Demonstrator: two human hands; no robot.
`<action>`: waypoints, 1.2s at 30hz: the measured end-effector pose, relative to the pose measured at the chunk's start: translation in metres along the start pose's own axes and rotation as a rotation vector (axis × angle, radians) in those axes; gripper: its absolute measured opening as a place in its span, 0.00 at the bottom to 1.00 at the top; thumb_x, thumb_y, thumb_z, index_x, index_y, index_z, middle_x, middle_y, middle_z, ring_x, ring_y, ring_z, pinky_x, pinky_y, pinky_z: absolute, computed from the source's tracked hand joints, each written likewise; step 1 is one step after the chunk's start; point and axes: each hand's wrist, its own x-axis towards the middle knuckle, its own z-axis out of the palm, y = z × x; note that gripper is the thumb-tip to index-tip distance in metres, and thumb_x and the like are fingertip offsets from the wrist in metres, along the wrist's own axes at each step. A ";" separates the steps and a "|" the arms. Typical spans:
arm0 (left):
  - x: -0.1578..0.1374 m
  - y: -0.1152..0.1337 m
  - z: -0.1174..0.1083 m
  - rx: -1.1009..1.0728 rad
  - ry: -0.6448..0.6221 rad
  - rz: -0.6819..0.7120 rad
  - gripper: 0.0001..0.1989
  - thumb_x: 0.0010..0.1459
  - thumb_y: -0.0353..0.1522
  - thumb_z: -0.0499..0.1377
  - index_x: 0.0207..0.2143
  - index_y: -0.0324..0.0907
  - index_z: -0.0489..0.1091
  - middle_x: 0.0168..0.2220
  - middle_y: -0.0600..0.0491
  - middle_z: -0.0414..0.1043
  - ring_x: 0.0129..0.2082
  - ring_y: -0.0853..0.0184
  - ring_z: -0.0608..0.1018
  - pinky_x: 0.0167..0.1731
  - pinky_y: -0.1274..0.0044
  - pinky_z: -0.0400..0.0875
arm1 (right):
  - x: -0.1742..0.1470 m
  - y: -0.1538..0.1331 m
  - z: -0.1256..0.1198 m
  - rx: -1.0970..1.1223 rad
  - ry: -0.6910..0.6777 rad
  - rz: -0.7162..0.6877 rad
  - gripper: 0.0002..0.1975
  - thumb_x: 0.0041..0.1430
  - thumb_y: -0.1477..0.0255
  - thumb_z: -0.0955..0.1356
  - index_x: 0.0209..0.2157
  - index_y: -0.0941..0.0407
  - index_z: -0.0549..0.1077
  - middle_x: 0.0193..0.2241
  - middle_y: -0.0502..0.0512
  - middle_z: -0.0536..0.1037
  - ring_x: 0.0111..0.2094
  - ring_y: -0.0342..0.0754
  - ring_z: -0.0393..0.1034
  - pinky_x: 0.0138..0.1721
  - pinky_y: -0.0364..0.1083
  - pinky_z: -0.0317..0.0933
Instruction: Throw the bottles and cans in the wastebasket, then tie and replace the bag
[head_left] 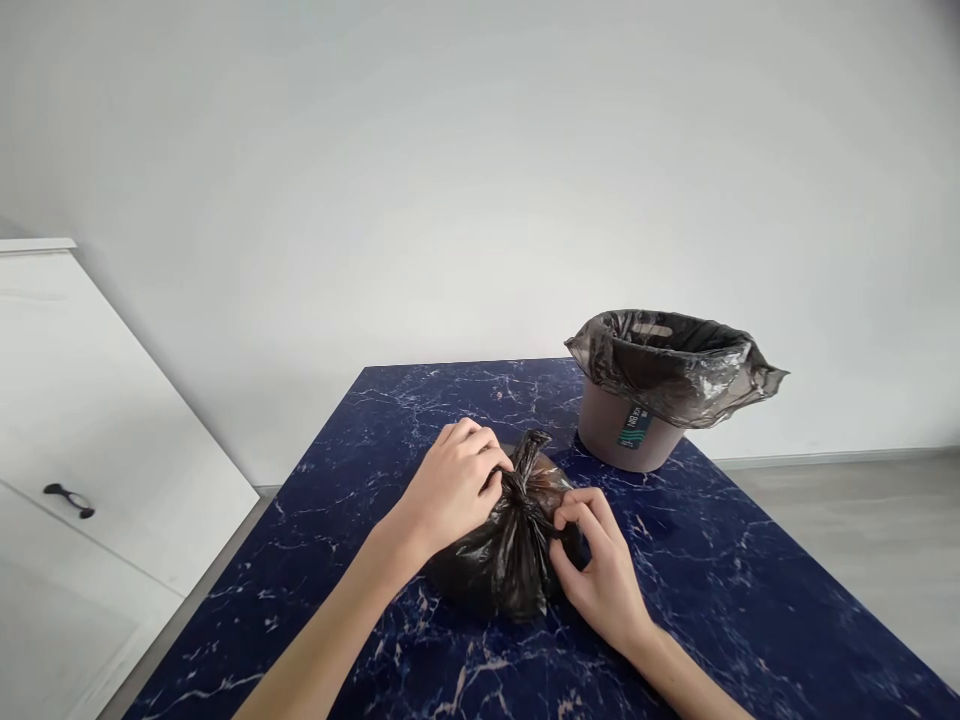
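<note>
I saw a dark blue table [330, 470] with thin white and pinkish lines running all over it, like cracks. Behind it was a plain pale wall [375, 180]. A white cabinet [90, 370] with a small black handle [70, 500] stood on the left, and a light gray floor [840, 530] showed on the right.

At the far right part of the table stood a brownish bin [600, 425] with a dark green label [634, 428]. A thin dark liner [679, 390] hung over its rim with two pointy corners.

The black bag [491, 575] sat on the middle of the table, close to the person. It was round, low and shiny, with lots of folds that all ran up to a twisted top. One bit stuck up like a little tail. On its far right side, the plastic looked thin and brown.

The left hand [461, 475] bent over the twist, its fingers close together, pinching the plastic there. The right hand [600, 570] had curled fingers, with thumb and pointer pinching a bit on the other side.
</note>
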 end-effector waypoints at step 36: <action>-0.004 -0.032 -0.032 -0.301 0.237 -0.320 0.16 0.72 0.44 0.54 0.49 0.48 0.77 0.43 0.50 0.83 0.42 0.59 0.83 0.46 0.67 0.76 | -0.008 -0.019 -0.019 0.406 -0.328 0.078 0.10 0.72 0.61 0.63 0.48 0.50 0.69 0.28 0.48 0.70 0.32 0.50 0.64 0.40 0.51 0.58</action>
